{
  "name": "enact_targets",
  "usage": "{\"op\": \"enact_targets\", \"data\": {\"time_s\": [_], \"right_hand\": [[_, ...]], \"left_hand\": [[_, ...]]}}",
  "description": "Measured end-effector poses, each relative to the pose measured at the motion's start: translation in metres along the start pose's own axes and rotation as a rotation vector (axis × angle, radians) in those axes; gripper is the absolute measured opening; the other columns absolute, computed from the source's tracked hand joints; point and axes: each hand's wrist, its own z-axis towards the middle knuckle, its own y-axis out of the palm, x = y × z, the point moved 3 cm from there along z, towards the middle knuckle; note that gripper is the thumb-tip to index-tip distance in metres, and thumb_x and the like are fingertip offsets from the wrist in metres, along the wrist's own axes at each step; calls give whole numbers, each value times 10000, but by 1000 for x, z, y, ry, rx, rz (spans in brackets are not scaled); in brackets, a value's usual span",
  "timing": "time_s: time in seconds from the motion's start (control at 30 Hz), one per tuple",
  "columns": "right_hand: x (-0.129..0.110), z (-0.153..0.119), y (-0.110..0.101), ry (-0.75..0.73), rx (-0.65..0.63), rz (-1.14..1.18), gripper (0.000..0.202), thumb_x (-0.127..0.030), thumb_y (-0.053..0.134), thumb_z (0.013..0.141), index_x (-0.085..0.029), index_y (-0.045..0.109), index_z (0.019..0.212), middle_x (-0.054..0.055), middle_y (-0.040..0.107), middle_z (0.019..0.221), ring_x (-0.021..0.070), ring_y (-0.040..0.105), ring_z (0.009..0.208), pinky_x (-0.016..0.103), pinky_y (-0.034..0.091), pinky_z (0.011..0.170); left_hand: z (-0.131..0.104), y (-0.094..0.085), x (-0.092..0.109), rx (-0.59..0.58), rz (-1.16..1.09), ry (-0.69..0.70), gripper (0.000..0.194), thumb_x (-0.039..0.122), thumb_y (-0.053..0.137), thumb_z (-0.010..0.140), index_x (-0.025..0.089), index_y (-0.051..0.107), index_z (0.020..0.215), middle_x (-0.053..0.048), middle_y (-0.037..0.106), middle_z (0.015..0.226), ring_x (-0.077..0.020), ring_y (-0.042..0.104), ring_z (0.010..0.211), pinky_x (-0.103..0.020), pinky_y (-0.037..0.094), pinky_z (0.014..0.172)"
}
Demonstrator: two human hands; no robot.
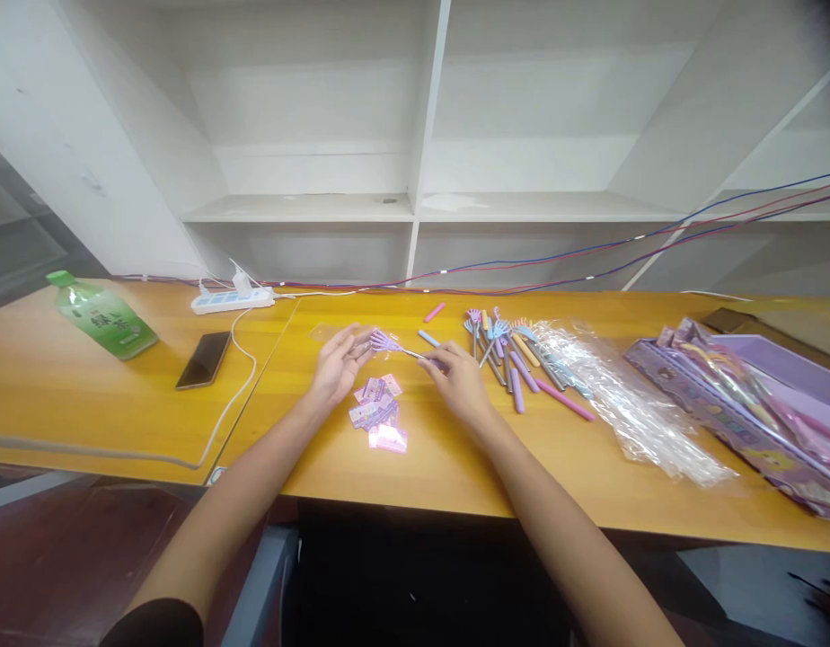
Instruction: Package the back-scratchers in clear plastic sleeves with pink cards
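Observation:
My right hand is closed around the handle end of a back scratcher. Its thin metal rod runs left to a purple claw-shaped head. My left hand is beside that head, palm turned toward it, fingers curved and apart; whether the fingertips touch the claw is hard to tell. Small pink and purple printed cards lie in a loose pile on the table below the hands. To the right of my right hand is a heap of back scratchers with purple, blue, pink and orange heads and handles.
Clear plastic sleeves lie right of the heap, then a purple printed box holding wrapped items. On the left are a green bottle, a phone and a power strip with a white cable. White shelving stands behind.

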Motion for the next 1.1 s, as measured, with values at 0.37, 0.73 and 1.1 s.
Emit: {"op": "enact_targets", "data": {"time_s": [0.37, 0.73, 1.1], "right_hand": [[-3, 1, -1, 1, -12, 19, 426, -586, 585, 1014, -220, 792, 948, 76, 624, 856, 226, 606, 756, 358, 495, 730], [-2, 1, -1, -2, -56, 54, 456, -619, 579, 1008, -220, 790, 944, 68, 611, 825, 222, 595, 729, 353, 468, 706], [-1, 0, 3, -38, -100, 70, 483, -659, 584, 990, -225, 793, 959, 67, 619, 837, 230, 620, 746, 351, 480, 705]], "left_hand": [[-7, 9, -4, -126, 25, -6, 369, 273, 783, 887, 193, 649, 1222, -116, 757, 1210, -234, 733, 1127, -533, 492, 1149], [-14, 18, -4, -233, 258, 137, 899, 311, 905, 766, 229, 427, 1523, -110, 778, 1086, -280, 756, 1096, -498, 543, 1091], [-20, 23, 1, -263, 330, 114, 895, 311, 889, 776, 222, 419, 1532, -175, 751, 1207, -322, 767, 1071, -544, 579, 1030]]}}
